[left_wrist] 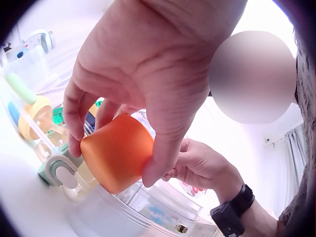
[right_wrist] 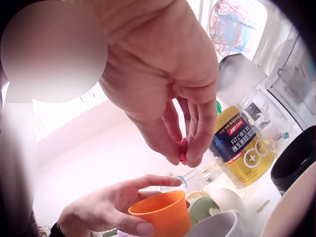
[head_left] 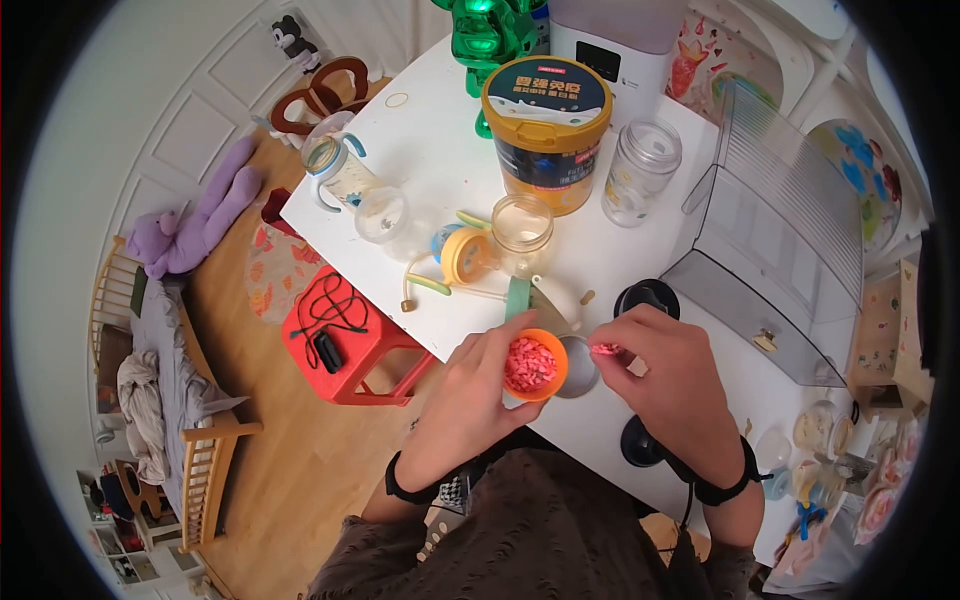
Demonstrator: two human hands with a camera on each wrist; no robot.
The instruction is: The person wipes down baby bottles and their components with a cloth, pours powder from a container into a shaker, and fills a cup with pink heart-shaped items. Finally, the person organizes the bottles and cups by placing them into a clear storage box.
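Observation:
Small pink pieces (head_left: 531, 366) fill an orange cup (head_left: 560, 372), which the left hand (head_left: 470, 385) grips by its sides. From the left wrist view, the thumb and fingers lie around the cup (left_wrist: 118, 153). To the right of it, the right hand (head_left: 672, 375) pinches some pink pieces (head_left: 605, 350) between thumb and fingertips; in the right wrist view these pieces (right_wrist: 183, 150) show at the fingertips, above the cup (right_wrist: 165, 215). A grey-white round container (head_left: 578, 368) stands beside the cup, between the two hands, partly hidden by the cup.
Behind the hands stand an open jar (head_left: 522, 232), a yellow lid with straw (head_left: 466, 255), a large yellow tub (head_left: 548, 130) and a clear bottle (head_left: 642, 170). A transparent case (head_left: 770, 250) is at the right of the white table (head_left: 420, 130). A red stool (head_left: 345, 345) is left.

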